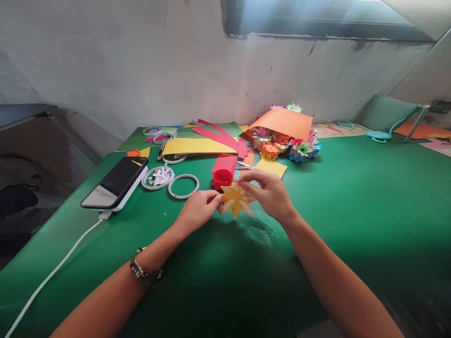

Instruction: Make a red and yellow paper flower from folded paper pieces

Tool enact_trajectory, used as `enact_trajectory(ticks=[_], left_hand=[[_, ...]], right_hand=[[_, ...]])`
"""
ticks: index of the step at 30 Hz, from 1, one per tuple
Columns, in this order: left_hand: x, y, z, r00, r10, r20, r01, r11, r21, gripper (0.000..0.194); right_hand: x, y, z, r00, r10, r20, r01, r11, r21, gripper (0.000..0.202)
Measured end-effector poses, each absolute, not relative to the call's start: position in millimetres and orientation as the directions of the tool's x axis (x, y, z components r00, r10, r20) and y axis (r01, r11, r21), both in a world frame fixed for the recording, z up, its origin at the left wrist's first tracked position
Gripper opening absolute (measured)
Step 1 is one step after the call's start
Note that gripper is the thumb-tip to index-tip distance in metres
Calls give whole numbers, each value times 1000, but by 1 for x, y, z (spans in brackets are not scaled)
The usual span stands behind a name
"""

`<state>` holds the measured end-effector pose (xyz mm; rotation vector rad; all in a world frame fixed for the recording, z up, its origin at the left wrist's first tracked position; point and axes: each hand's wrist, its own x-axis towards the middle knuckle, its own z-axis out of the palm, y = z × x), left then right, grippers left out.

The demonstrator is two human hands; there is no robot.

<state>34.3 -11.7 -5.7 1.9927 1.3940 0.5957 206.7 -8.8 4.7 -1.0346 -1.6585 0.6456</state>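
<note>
A yellow star-shaped paper piece [237,201] with whitish strips on its points is held up above the green table. My left hand [201,209] pinches its left edge between thumb and fingers. At its upper right, the fingertips of my right hand [269,192] are closed on one of its points. Just behind the star sits a red paper cup shape [222,179], with a red paper piece [224,164] beyond it. Scissors [244,165] lie behind my right fingers, beside a yellow paper square [273,167].
On the left are a phone [116,183] with a white cable [58,267], a tape ring holding scraps [158,178] and another ring [183,186]. Behind lie a yellow strip [199,146] and paper flowers [270,150] under orange paper [283,122].
</note>
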Motion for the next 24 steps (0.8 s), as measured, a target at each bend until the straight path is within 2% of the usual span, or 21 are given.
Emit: enact_trajectory(ticks=[2, 4, 6, 9, 11, 14, 17, 24], left_hand=[[33, -10, -5, 310, 951, 19, 617, -216, 757, 37], [32, -9, -5, 275, 961, 23, 612, -194, 766, 37], [31, -7, -6, 257, 966, 26, 608, -182, 773, 36], [31, -6, -6, 256, 966, 25, 557, -169, 813, 33], [32, -5, -6, 271, 962, 27, 494, -163, 854, 31], [34, -5, -6, 324, 944, 59, 392, -191, 900, 28], [33, -7, -5, 383, 916, 118, 334, -257, 907, 26], [29, -9, -2, 469, 861, 197, 362, -390, 846, 27]], right_hand=[[205, -14, 8, 35, 804, 594, 409, 531, -742, 10], [204, -18, 11, 145, 668, 730, 505, 584, -635, 10], [203, -20, 12, 136, 627, 767, 507, 622, -598, 11], [197, -19, 8, -70, 757, 649, 413, 614, -673, 29], [192, -19, 4, -164, 822, 546, 415, 560, -717, 27], [187, -18, 1, -152, 874, 462, 508, 470, -722, 22], [186, -19, 1, -144, 886, 440, 571, 437, -694, 21], [187, -18, 1, -171, 875, 454, 535, 469, -702, 19]])
